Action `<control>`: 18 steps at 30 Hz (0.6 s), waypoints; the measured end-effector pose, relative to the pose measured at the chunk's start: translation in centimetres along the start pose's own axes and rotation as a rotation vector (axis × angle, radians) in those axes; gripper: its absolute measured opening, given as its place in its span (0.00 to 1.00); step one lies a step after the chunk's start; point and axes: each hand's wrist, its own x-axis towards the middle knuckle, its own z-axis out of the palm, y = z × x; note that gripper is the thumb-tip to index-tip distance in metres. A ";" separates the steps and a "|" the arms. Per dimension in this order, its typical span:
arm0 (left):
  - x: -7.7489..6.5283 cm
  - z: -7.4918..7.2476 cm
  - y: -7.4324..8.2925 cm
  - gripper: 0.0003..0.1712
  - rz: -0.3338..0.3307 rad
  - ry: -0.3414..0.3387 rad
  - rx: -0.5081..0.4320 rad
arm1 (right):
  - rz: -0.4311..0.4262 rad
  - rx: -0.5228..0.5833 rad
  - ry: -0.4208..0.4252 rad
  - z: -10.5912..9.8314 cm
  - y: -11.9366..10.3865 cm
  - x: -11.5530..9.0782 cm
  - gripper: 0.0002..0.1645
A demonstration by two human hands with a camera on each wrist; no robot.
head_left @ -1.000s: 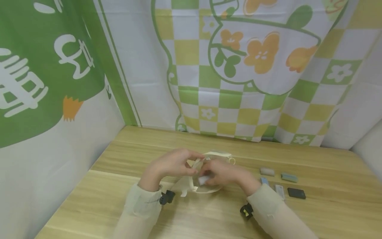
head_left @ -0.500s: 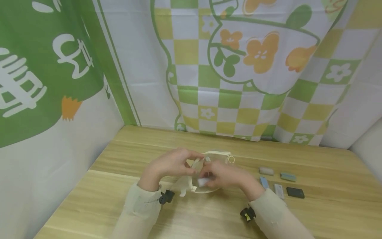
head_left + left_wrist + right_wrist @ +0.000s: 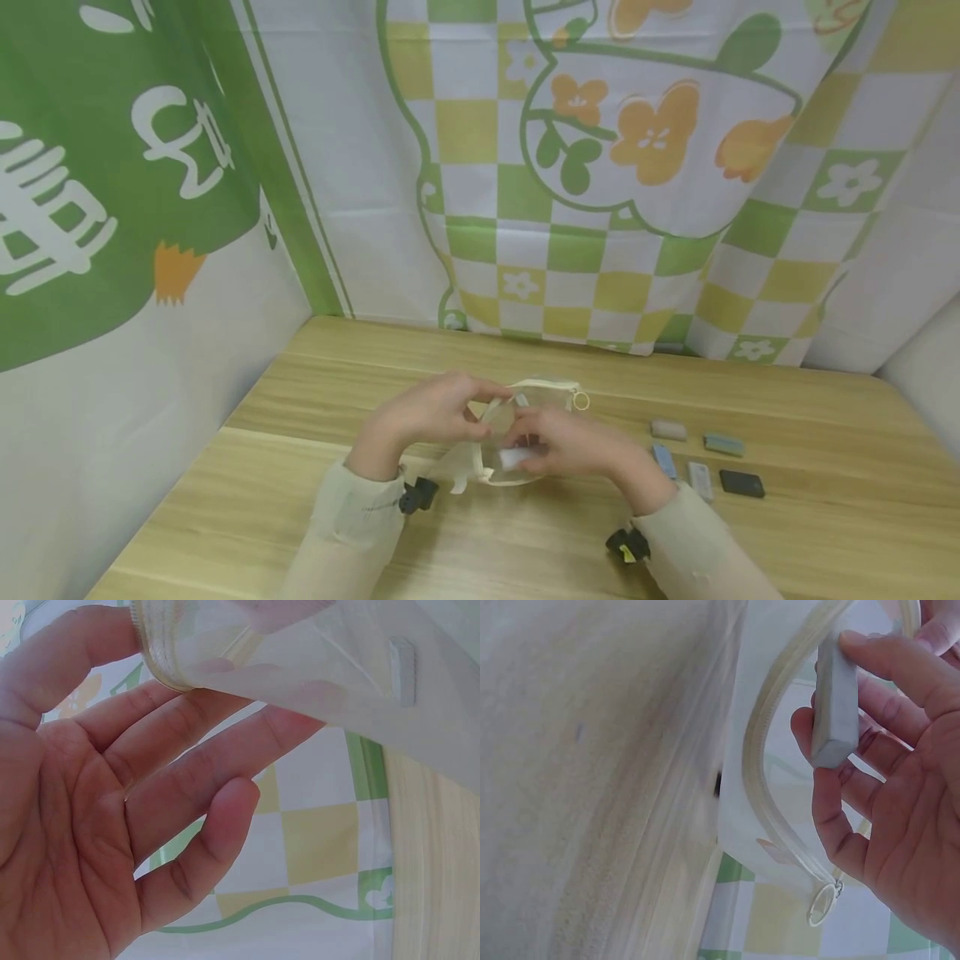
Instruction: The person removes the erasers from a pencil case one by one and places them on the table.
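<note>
A translucent pouch with a cream zip edge (image 3: pixel 545 384) stands with its mouth open on the table. My left hand (image 3: pixel 442 408) holds the pouch's left rim. In the left wrist view, the thumb lies at the zip edge and some fingers (image 3: pixel 225 754) reach behind the sheer wall. My right hand (image 3: pixel 573 437) is at the pouch's mouth, pinching a small pale grey rectangular block (image 3: pixel 835 705) between thumb and fingers. Inside the pouch, a small light piece (image 3: pixel 403 671) shows through the wall.
Right of the pouch on the wooden table (image 3: pixel 300 517) lie a beige piece (image 3: pixel 668 430), a grey-green piece (image 3: pixel 723 444), a blue piece (image 3: pixel 663 460), a whitish piece (image 3: pixel 700 481) and a black rectangular piece (image 3: pixel 742 483). A patterned curtain (image 3: pixel 622 283) hangs behind the table.
My right hand has shifted slightly right at the pouch's mouth, and more of the pale block shows. The left hand stays at the rim.
</note>
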 end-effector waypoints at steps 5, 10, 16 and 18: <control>0.0 0.0 0.0 0.33 -0.006 0.000 -0.017 | 0.009 0.004 0.017 -0.2 -0.2 -0.4 0.11; 0.0 0.1 0.0 0.33 -0.005 0.000 -0.019 | 0.001 0.007 0.030 -0.2 -0.4 -0.8 0.10; 0.1 0.0 0.0 0.33 -0.010 -0.003 -0.019 | -0.015 0.002 0.051 -0.3 -0.6 -1.4 0.10; 0.1 0.0 0.0 0.33 -0.014 -0.005 -0.024 | -0.016 0.003 0.051 -0.4 -0.5 -1.6 0.10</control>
